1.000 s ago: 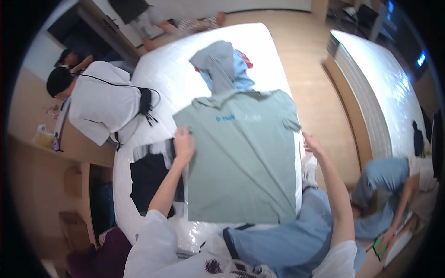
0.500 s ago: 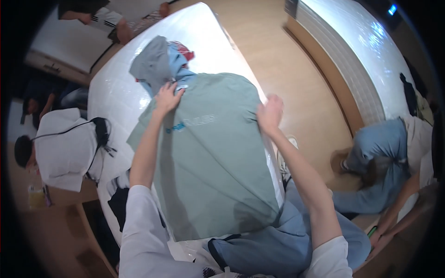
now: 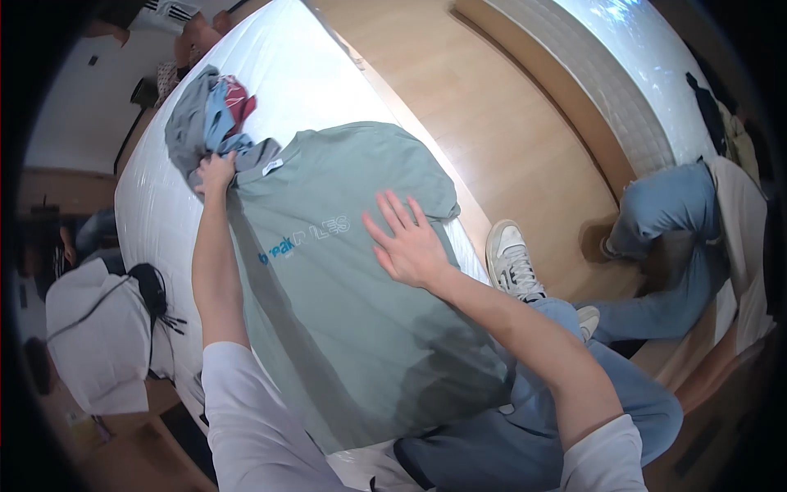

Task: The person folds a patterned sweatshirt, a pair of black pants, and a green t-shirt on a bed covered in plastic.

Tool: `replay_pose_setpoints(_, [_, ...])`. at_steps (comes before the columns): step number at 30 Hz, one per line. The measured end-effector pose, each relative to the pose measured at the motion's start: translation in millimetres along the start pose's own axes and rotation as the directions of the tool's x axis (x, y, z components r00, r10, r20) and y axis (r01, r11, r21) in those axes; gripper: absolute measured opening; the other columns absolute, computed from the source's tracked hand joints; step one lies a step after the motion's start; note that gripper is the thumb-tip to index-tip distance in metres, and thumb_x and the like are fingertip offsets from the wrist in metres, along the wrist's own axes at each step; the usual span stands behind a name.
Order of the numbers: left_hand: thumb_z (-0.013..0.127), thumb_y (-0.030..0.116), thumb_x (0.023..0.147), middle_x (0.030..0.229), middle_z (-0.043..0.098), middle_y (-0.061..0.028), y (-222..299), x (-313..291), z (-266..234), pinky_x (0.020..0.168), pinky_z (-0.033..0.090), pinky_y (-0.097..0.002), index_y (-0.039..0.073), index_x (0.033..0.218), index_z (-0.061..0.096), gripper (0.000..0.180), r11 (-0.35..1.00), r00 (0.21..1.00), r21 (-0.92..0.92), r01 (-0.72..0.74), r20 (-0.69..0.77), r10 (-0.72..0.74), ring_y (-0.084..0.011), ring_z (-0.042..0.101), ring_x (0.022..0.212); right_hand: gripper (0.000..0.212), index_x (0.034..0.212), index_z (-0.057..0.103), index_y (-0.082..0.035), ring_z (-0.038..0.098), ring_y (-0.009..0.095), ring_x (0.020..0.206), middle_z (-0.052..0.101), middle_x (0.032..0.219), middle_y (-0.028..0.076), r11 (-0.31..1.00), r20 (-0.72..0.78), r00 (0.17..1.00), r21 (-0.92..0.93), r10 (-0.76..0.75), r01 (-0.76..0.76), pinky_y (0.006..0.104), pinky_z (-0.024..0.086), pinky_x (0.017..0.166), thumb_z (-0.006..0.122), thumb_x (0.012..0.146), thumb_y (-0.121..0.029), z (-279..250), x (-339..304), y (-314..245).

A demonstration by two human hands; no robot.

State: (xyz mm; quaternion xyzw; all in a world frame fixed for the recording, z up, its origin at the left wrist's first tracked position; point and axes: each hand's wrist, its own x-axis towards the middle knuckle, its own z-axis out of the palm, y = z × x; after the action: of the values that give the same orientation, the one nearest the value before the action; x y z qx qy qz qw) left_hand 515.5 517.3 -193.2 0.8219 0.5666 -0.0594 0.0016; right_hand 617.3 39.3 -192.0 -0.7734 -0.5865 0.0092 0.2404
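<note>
A sage-green T-shirt (image 3: 361, 303) lies spread front side up, with lettering across its chest and a white label at the neck. My right hand (image 3: 410, 246) rests flat on the chest, right of the lettering, fingers spread. At the shirt's upper left, my left hand (image 3: 216, 172) has its fingers curled into a grey garment (image 3: 187, 123); the fingertips are partly hidden in the cloth. This garment is bunched in a pile with a light-blue cloth (image 3: 218, 119) and a red patterned cloth (image 3: 238, 105). The shirt's left sleeve is not visible.
The shirt lies on a plastic-wrapped white mattress (image 3: 307, 66). Another wrapped mattress (image 3: 590, 49) stands across the wooden floor (image 3: 459, 115). A person in jeans (image 3: 672, 213) sits at the right. Left, someone in a white top (image 3: 98, 328) is beside the bed, with black cords.
My right hand has moved left from the shirt's right edge onto its chest. My left hand has shifted from the collar to the pile, which lies farther left. The view has shifted too.
</note>
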Motion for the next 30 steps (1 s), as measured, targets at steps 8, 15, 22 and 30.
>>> replay_pose_setpoints(8, [0.056,0.035,0.088,0.130,0.051,-0.0250,88.4,-111.5,-51.2,0.103,0.037,-0.0463,0.000,0.126,0.054,0.052,0.694,0.719,-0.244,-0.677,-0.421,0.553,-0.0440,0.049,0.118,0.052,0.135,0.046,-0.014,0.027,0.034,0.140,0.033,0.147,0.022,1.000,-0.012,1.000,-0.012,-0.028,0.028,0.0513,0.021,0.113,0.054,0.087,-0.032,-3.9,-5.7,11.0])
replay_pose_setpoints(15, [0.045,0.051,0.093,0.152,0.027,-0.0204,101.5,-174.8,15.8,0.113,0.017,-0.0541,0.014,0.139,0.047,0.059,0.707,0.684,-0.024,-0.707,-0.280,0.674,-0.0399,0.023,0.141,0.052,0.136,0.045,-0.015,0.027,0.034,0.139,0.035,0.146,0.021,0.999,0.000,1.000,-0.032,-0.028,0.028,0.0518,0.021,0.113,0.053,0.089,-0.033,-9.2,0.0,11.7])
replay_pose_setpoints(22, [0.036,0.058,0.094,0.156,0.020,-0.0151,130.9,-154.5,13.6,0.112,0.011,-0.0600,0.020,0.143,0.042,0.062,0.854,0.842,-0.050,-0.517,-0.208,0.498,-0.0399,0.015,0.143,0.069,0.123,0.052,0.007,0.046,0.035,0.125,0.045,0.134,0.030,0.635,-0.215,0.598,0.293,0.772,-0.715,0.0458,0.037,0.103,0.060,0.085,-0.049,-10.4,-3.4,72.6])
replay_pose_setpoints(30, [0.055,0.026,0.091,0.150,0.025,-0.0264,135.4,-288.5,-13.9,0.109,0.017,-0.0628,0.006,0.138,0.044,0.052,0.825,0.703,-0.026,-0.565,-0.539,0.464,-0.0451,0.021,0.139,0.061,0.092,0.065,0.010,0.066,0.023,0.082,0.068,0.091,0.020,-0.028,0.376,0.572,0.851,0.729,-0.524,0.0342,0.050,0.075,0.072,0.076,-0.048,-11.2,9.7,99.8])
